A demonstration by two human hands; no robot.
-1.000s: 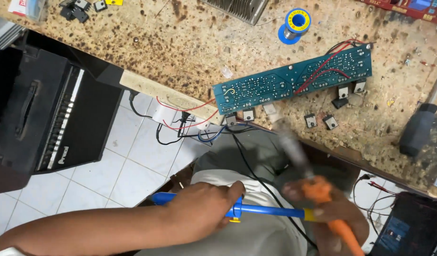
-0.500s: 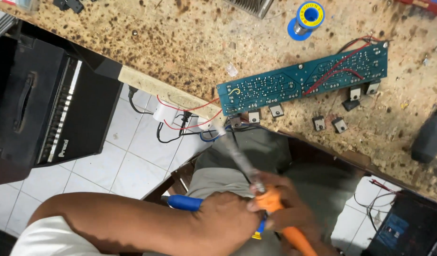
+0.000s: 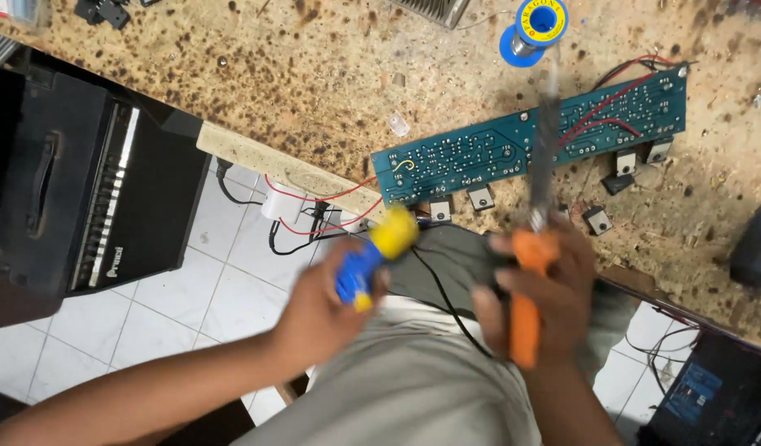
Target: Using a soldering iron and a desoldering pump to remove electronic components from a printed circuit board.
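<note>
My left hand (image 3: 318, 318) grips a blue tool with a yellow end (image 3: 379, 252), likely a desoldering pump, its yellow end pointing up toward the bench edge. In my right hand (image 3: 541, 289) is an orange-handled soldering iron (image 3: 535, 223), held upright; its blurred metal shaft crosses over the long blue-green circuit board (image 3: 479, 153). That board lies solder side up on the speckled workbench (image 3: 314, 74), with red wires at its right end and several black transistors along its near edge.
A spool of solder with blue and yellow flanges (image 3: 533, 29) sits behind the board. A black amplifier cabinet (image 3: 75, 190) stands on the white tiled floor at left. Red and black wires hang below the bench edge. A dark tool (image 3: 756, 244) lies at right.
Both hands have risen from my lap toward the bench. The iron's tip went from near my lap to above the board, and the blue pump swung from lying level to pointing at the bench.
</note>
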